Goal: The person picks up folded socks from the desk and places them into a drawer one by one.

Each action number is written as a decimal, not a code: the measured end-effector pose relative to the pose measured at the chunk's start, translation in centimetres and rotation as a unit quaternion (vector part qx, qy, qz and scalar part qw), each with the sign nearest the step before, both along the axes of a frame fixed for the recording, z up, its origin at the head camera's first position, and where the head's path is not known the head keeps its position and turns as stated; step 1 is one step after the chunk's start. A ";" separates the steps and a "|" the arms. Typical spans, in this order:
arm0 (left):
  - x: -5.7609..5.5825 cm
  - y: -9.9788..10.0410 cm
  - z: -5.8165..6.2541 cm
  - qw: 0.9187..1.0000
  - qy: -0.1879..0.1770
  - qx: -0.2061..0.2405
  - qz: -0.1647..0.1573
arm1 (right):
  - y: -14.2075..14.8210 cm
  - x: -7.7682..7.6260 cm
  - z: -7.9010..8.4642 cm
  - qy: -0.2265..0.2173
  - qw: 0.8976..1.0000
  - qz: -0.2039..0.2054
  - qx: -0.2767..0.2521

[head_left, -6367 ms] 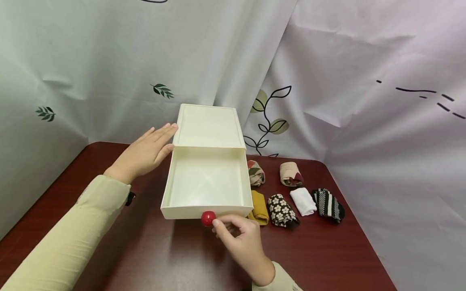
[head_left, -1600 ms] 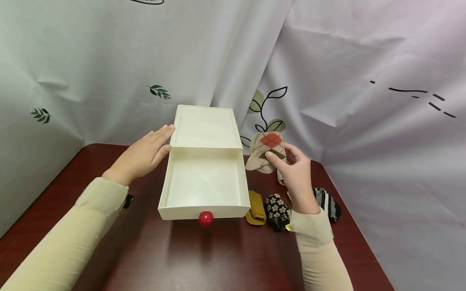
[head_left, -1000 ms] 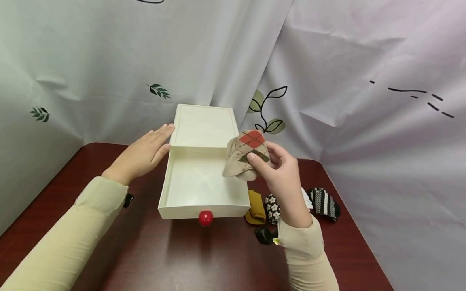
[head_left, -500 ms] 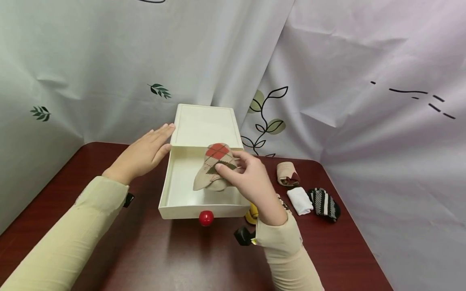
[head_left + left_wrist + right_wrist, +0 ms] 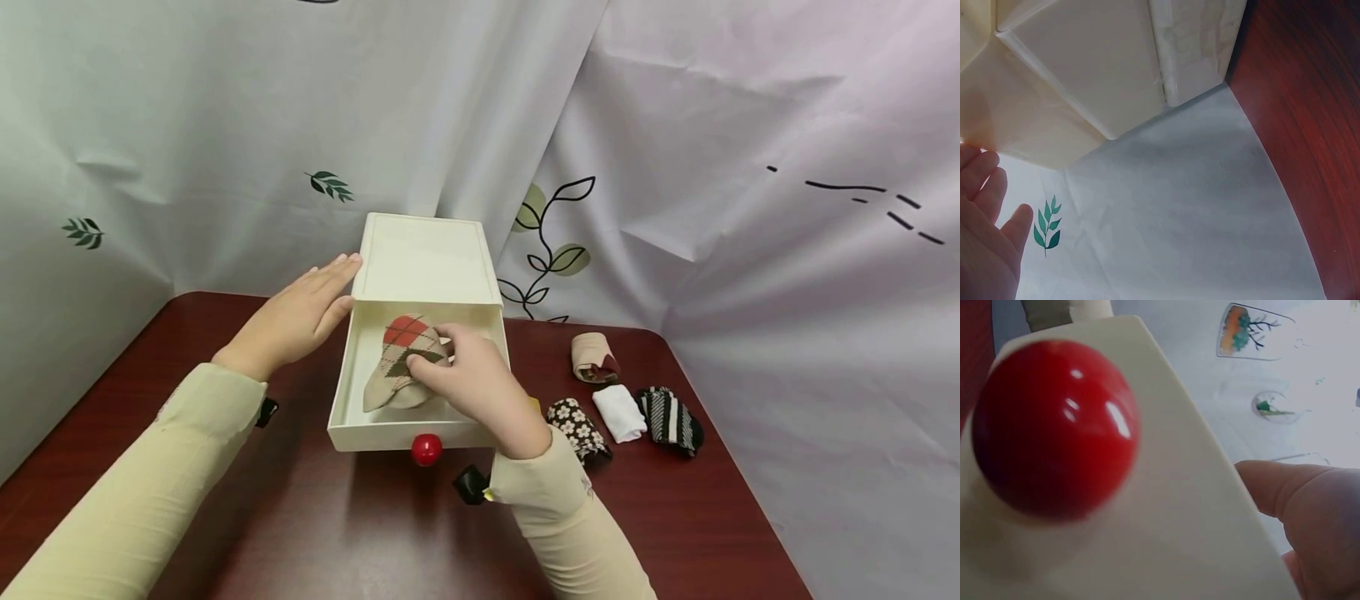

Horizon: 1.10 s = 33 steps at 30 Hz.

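In the head view a pair of folded beige argyle socks (image 5: 405, 354) is inside the pulled-out white drawer (image 5: 356, 437), pinched by my right hand (image 5: 476, 379) with the thumb on top. The drawer's round red knob (image 5: 426, 449) sits on its front and looms large in the right wrist view, where the drawer front hides the socks. My left hand (image 5: 296, 312) lies with straight fingers against the left side of the white drawer box (image 5: 427, 258). The left wrist view shows those fingertips right at the box wall (image 5: 1029, 119).
Right of the drawer on the dark red table (image 5: 697, 517) lie a rolled beige sock pair (image 5: 592, 357), white socks (image 5: 619, 413), black-and-white striped socks (image 5: 671, 421) and flowered socks (image 5: 577, 429). Mustard socks are mostly hidden behind the right arm. A pale curtain (image 5: 247, 125) hangs behind.
My right hand let go of the red knob, picked up the argyle socks from the table's right side and carried them left and down into the drawer. My left hand has stayed at the box.
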<state>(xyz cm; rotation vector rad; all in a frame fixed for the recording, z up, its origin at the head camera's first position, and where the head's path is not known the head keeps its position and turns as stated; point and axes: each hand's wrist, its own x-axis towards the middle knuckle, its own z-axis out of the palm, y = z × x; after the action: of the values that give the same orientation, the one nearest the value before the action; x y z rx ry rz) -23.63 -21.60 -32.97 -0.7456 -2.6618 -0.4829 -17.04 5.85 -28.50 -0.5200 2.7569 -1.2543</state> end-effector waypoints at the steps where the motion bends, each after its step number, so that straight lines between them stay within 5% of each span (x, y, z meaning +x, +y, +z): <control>1: 0.0 0.0 0.0 1.000 0.002 0.001 -0.001 | -0.1 0.1 0.0 -0.001 1.000 0.004 0.005; 12: -0.1 0.1 0.0 1.000 -0.002 0.004 0.004 | -1.4 0.5 -0.5 -0.004 0.999 0.022 0.042; 22: -0.1 0.1 -0.1 1.000 0.002 0.008 -0.001 | -2.8 0.6 -0.4 0.037 0.996 0.015 0.084; 33: -0.1 0.0 -0.1 1.000 -0.004 0.005 0.005 | -2.2 1.1 0.0 0.035 0.998 0.007 0.058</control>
<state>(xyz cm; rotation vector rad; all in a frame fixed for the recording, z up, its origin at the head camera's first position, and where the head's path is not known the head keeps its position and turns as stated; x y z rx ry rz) -23.73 -21.57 -33.09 -0.7288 -2.6677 -0.4969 -15.91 3.69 -28.53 -0.5838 2.8557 -1.0856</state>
